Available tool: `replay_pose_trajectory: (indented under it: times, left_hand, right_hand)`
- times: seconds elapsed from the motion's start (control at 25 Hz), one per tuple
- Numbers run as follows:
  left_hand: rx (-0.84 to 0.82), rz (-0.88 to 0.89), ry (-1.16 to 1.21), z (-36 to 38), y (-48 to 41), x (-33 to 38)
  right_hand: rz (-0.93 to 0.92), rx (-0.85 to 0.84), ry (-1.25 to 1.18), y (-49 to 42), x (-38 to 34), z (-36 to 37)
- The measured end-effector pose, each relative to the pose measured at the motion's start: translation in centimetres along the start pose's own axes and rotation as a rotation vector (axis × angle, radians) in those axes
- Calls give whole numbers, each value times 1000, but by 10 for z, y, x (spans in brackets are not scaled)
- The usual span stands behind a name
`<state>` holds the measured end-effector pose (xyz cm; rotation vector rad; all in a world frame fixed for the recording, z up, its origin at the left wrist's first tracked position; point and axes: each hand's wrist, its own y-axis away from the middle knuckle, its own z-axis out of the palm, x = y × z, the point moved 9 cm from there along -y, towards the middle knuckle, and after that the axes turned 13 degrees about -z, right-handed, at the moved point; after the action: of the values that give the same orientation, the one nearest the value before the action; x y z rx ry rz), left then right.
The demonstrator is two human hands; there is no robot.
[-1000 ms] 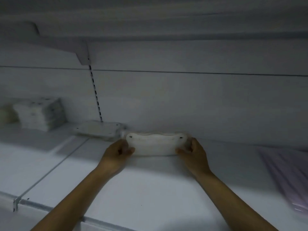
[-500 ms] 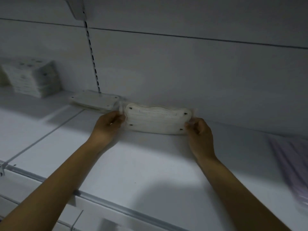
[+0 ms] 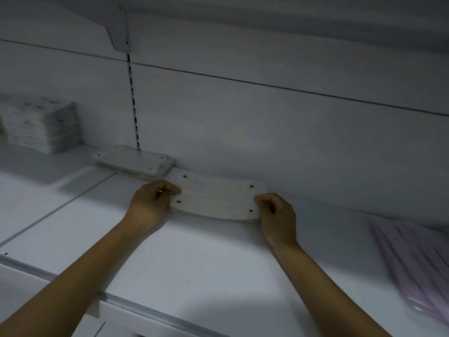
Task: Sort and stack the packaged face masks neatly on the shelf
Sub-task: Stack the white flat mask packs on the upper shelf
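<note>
A flat white packaged face mask [image 3: 216, 198] lies on the white shelf [image 3: 199, 259], close to the back wall. My left hand [image 3: 150, 203] pinches its left end with curled fingers. At the right end, my right hand [image 3: 277, 212] pinches it the same way. A low pile of similar white packs [image 3: 132, 161] lies just to the left against the wall. Farther left stands a taller stack of white packs [image 3: 43, 127].
Pale purple packaged masks [image 3: 418, 268] lie on the shelf at the right edge. A slotted upright [image 3: 133, 103] runs up the back wall under a bracket. The shelf's front rail [image 3: 145, 310] crosses below my forearms. An upper shelf hangs overhead.
The pack has gone from held up on its edge to lying flat by the wall. Both hands still pinch its ends. The view has shifted.
</note>
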<state>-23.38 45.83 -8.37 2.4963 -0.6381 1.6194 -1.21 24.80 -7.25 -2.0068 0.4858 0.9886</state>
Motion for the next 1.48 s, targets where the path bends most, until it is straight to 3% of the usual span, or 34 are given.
replay_pose_trajectory:
  times: [0.12, 0.28, 0.48, 0.88, 1.08, 1.48]
  left_hand:
    - [4, -1, 63, -4, 3, 7]
    - [-1, 223, -151, -32, -9, 25]
    - [128, 316, -397, -101, -49, 1]
    - [135, 116, -238, -182, -111, -76]
    - [46, 34, -219, -164, -140, -86]
    - [41, -117, -75, -173, -145, -105]
  right_hand:
    - [-5, -64, 122, 1, -10, 11]
    - [-119, -161, 260, -5, -44, 53]
    - [-270, -281, 388, -13, -89, 132]
    - [-295, -344, 323, -32, -125, 246]
    - [-141, -315, 408, -37, -96, 258]
    - [44, -109, 168, -35, -71, 240]
